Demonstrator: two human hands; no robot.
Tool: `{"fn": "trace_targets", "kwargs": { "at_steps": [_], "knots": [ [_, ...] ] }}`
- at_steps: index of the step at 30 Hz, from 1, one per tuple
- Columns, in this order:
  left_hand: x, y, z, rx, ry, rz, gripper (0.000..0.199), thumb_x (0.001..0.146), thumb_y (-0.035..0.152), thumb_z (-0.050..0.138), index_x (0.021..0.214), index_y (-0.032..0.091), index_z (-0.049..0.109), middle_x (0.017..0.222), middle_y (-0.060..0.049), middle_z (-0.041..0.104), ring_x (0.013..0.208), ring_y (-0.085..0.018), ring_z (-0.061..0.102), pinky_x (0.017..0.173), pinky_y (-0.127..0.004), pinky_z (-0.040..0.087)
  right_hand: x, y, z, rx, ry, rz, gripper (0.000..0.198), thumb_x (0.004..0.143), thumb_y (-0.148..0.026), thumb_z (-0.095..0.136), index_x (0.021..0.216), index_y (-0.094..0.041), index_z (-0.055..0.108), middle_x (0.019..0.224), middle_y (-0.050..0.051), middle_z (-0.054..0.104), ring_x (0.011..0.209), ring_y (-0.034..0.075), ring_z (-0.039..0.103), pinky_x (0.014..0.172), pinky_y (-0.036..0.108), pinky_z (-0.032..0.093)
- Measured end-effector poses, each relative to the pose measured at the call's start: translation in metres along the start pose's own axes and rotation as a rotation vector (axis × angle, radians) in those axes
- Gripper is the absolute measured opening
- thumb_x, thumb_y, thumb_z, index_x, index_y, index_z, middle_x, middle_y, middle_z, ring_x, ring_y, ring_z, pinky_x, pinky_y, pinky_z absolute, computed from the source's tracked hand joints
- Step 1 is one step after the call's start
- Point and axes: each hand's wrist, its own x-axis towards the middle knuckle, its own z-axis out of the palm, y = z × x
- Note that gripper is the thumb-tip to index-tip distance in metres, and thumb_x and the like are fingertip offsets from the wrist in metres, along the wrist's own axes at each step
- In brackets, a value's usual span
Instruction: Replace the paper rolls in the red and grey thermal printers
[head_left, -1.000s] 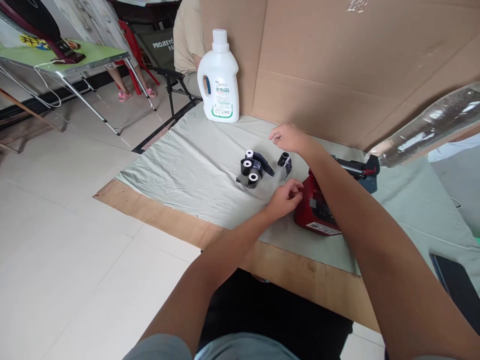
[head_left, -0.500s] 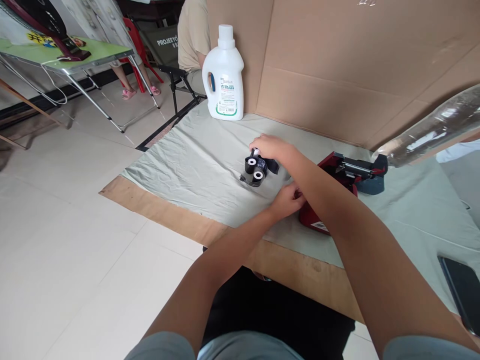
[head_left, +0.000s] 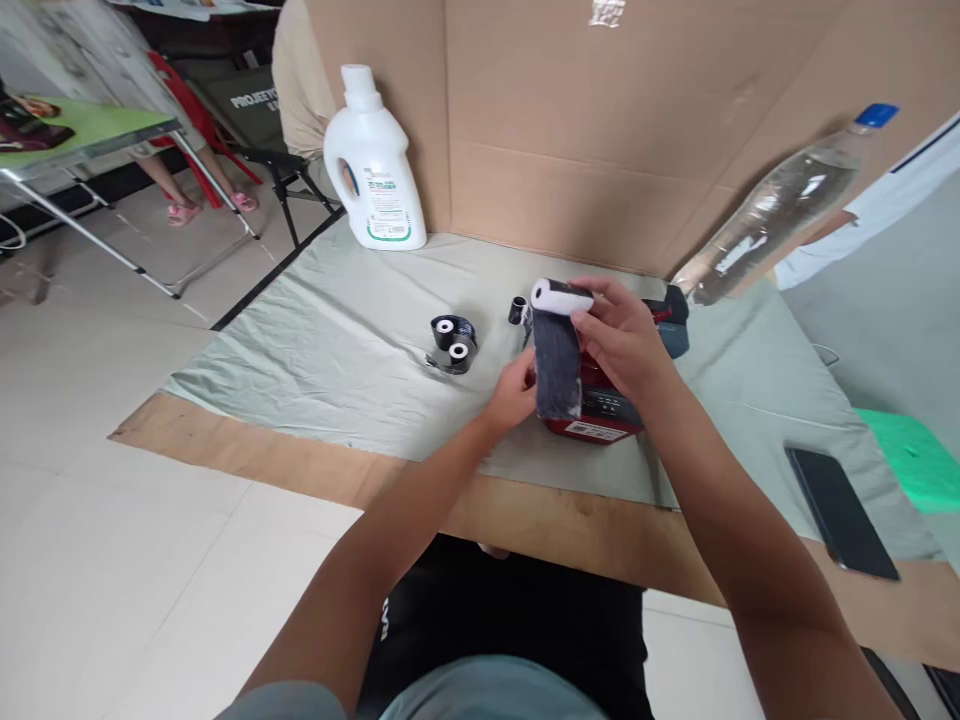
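Note:
Near the middle of the table my right hand [head_left: 622, 335] grips a roll of black ribbon [head_left: 559, 365] on a white core. A dark strip of it hangs down in front of a red printer [head_left: 592, 432] with an opened lid. My left hand [head_left: 515, 392] is closed at the printer's left side, its fingertips partly hidden by the strip, so what they hold is unclear. Behind that hand stands a small black roll [head_left: 517, 310]. Further left on the cloth lie two joined ribbon rolls [head_left: 459, 352] with white cores and loose black film.
A white detergent bottle [head_left: 379, 185] stands at the back left by a cardboard wall [head_left: 570, 130]. A clear bottle with a blue cap [head_left: 780, 215] leans at the back right. A phone [head_left: 840, 510] lies at the right. Other people are partly visible behind.
My right hand has come away from the rolls on the cloth and now holds a ribbon roll raised before the printer. My left hand stays by the printer. The view has swung right.

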Motion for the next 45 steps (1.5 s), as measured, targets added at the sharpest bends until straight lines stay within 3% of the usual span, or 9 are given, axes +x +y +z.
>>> {"fn": "trace_targets", "kwargs": {
  "at_steps": [7,12,17,24,30,34,38,41,45],
  "knots": [
    [-0.011,0.020,-0.001,0.401,-0.104,0.683,0.052,0.086,0.025,0.071,0.136,0.024,0.059,0.111,-0.008,0.065,0.090,-0.020,0.060,0.081,-0.034,0.050,-0.060,0.039,-0.054,0.037,0.092,0.117,0.037,0.084,-0.046,0.074,0.116,-0.028,0.066,0.095,0.003,0.069,0.080,0.021,0.065,0.071,0.038,0.055],
    [-0.015,0.027,0.004,0.684,-0.178,0.952,0.035,0.085,0.020,0.068,0.118,0.031,0.074,0.119,-0.007,0.071,0.102,-0.025,0.061,0.090,-0.040,0.047,-0.054,0.053,-0.068,-0.337,0.123,0.053,0.031,0.084,-0.033,0.069,0.113,-0.024,0.071,0.087,0.003,0.068,0.083,0.023,0.065,0.075,0.039,0.051],
    [-0.017,0.019,0.005,0.758,-0.198,0.932,0.026,0.090,0.023,0.067,0.111,0.033,0.079,0.106,-0.005,0.075,0.097,-0.023,0.060,0.086,-0.037,0.044,-0.041,0.058,-0.066,-0.590,-0.071,0.042,0.029,0.083,-0.022,0.063,0.111,-0.022,0.070,0.084,0.003,0.071,0.078,0.023,0.065,0.075,0.038,0.049],
    [-0.025,0.019,0.015,0.850,-0.165,0.844,0.017,0.098,0.031,0.065,0.104,0.032,0.081,0.100,-0.004,0.076,0.097,-0.020,0.063,0.083,-0.036,0.043,-0.022,0.042,-0.053,-0.984,-0.263,0.195,0.025,0.087,-0.016,0.062,0.110,-0.019,0.073,0.115,0.010,0.079,0.101,0.029,0.071,0.075,0.036,0.046],
    [-0.028,0.028,0.016,0.821,-0.137,0.869,0.023,0.096,0.026,0.059,0.112,0.027,0.077,0.122,-0.006,0.078,0.115,-0.024,0.064,0.097,-0.041,0.048,-0.014,0.030,-0.042,-1.188,-0.395,0.234,0.022,0.095,-0.026,0.059,0.102,-0.019,0.079,0.107,0.013,0.080,0.100,0.033,0.072,0.071,0.036,0.044],
    [-0.025,0.031,0.010,0.824,-0.219,0.826,0.020,0.096,0.027,0.057,0.100,0.025,0.076,0.130,-0.007,0.076,0.129,-0.028,0.061,0.106,-0.048,0.042,-0.012,0.030,-0.045,-1.157,-0.413,0.243,0.027,0.094,-0.023,0.059,0.110,-0.020,0.081,0.110,0.013,0.080,0.102,0.033,0.072,0.073,0.037,0.045],
    [-0.025,0.032,0.008,0.797,-0.238,0.859,0.030,0.096,0.024,0.058,0.122,0.025,0.073,0.124,-0.006,0.079,0.121,-0.026,0.066,0.107,-0.048,0.038,-0.015,0.021,-0.076,-0.793,-0.486,0.247,0.022,0.094,-0.030,0.063,0.100,-0.027,0.083,0.096,0.003,0.080,0.086,0.024,0.070,0.070,0.032,0.045],
    [-0.026,0.033,0.009,0.788,-0.232,0.945,0.033,0.095,0.021,0.058,0.124,0.025,0.072,0.122,-0.004,0.080,0.115,-0.024,0.068,0.104,-0.046,0.040,-0.021,0.011,-0.111,-0.575,-0.325,0.248,0.029,0.094,-0.043,0.064,0.081,-0.024,0.081,0.077,0.002,0.073,0.070,0.019,0.061,0.064,0.032,0.041],
    [-0.028,0.034,0.011,0.828,-0.226,1.002,0.030,0.096,0.023,0.056,0.119,0.026,0.074,0.117,-0.003,0.082,0.109,-0.023,0.071,0.098,-0.044,0.044,-0.020,0.020,-0.134,-0.418,0.207,0.185,0.032,0.093,-0.043,0.063,0.074,-0.020,0.072,0.070,0.002,0.064,0.058,0.014,0.045,0.057,0.031,0.032]
  ]
}}
